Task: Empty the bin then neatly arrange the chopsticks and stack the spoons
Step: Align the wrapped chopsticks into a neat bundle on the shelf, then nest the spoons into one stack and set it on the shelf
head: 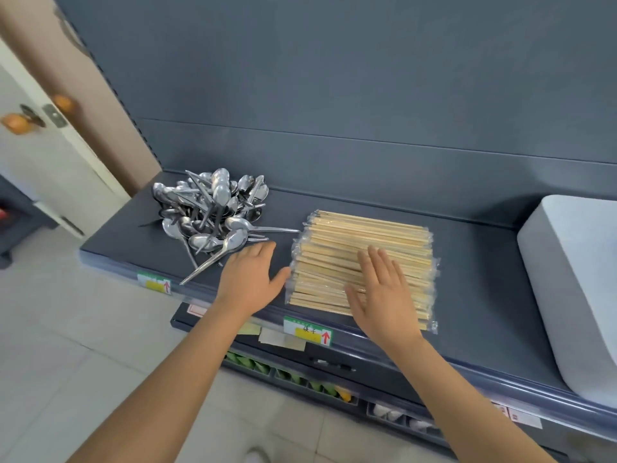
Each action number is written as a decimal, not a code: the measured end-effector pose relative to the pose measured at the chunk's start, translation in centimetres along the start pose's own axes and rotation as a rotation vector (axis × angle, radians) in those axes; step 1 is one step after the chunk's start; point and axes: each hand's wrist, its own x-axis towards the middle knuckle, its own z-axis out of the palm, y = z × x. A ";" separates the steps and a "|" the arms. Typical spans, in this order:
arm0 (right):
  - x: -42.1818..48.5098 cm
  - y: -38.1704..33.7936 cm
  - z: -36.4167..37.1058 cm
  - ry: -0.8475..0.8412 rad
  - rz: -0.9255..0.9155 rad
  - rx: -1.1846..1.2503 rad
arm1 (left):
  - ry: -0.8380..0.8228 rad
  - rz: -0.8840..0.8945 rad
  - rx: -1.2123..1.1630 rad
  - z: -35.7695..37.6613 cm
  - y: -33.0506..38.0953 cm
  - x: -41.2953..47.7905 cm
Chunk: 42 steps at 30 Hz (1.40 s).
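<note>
Now, nearest us, two bare arms reach in over the front lip of the shelf (484,279), just past the price label (309,330).

The right hand (384,292) lies flat on the near half of the chopsticks (367,235). Its fingers are straight and spread and grasp nothing; it only presses down. The left hand (248,279) is released too, palm down, with its thumb against the left ends of the wrapped pairs and its fingers pointing up towards the spoons (210,208).

The chopsticks sit in a tidy block in the middle of the shelf. Their long axis runs left to right, almost parallel to the front edge. The block looks squared off, so that part of the job seems about done.

The spoons are a loose, tangled heap, not yet stacked. They lie just beyond and to the left of the left hand, bowls and handles pointing every way, with a few long handles poking out towards the front edge and towards the chopsticks. The left fingertips are right beside the closest handles, though whether they touch I can't tell.

The left hand is clearly nearer, so my call is that it goes forward and left into the heap. The right hand would have to cross the whole block.

Far right, well apart from both, stands the white bin (574,279). Its inside is out of sight.
</note>
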 end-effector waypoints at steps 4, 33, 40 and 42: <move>1.8 -5.1 1.0 -0.022 -0.099 0.032 | -0.024 -0.042 0.078 -0.7 -4.3 -0.8; 18.7 -27.7 6.5 -0.015 0.425 0.382 | 0.012 0.301 -0.155 -5.3 -23.7 18.9; 22.3 -28.1 7.7 -0.269 0.508 0.157 | -0.112 0.376 -0.080 -3.1 -23.7 24.1; 22.8 -28.0 8.1 -0.302 0.540 0.169 | -0.120 0.391 -0.084 -2.3 -23.9 25.0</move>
